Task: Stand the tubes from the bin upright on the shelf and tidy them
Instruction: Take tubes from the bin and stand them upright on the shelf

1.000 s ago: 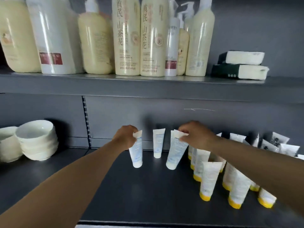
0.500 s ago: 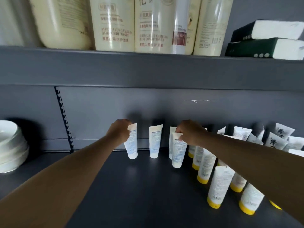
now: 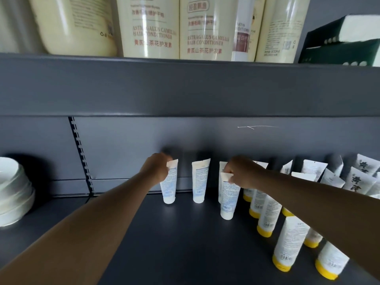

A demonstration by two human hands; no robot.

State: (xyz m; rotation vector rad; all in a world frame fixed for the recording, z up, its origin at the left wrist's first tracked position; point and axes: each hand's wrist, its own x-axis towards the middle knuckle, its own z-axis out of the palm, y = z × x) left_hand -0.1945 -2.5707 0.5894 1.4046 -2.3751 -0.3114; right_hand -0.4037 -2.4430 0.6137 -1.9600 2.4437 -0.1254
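My left hand grips the crimped top of a white-capped tube that stands cap down at the back of the dark shelf. A second white tube stands free just right of it. My right hand pinches the top of a third white tube, upright in front of another one that is mostly hidden. Several yellow-capped tubes stand in rows to the right, under my right forearm. No bin is in view.
Stacked white bowls sit at the shelf's left end. The upper shelf overhangs close above, carrying large cream conditioner bottles and dark green boxes. The slotted upright runs down the back panel.
The view has closed in on the shelf. Both held tubes went from leaning to upright, and the left one moved back towards the rear panel. Each hand keeps its hold.
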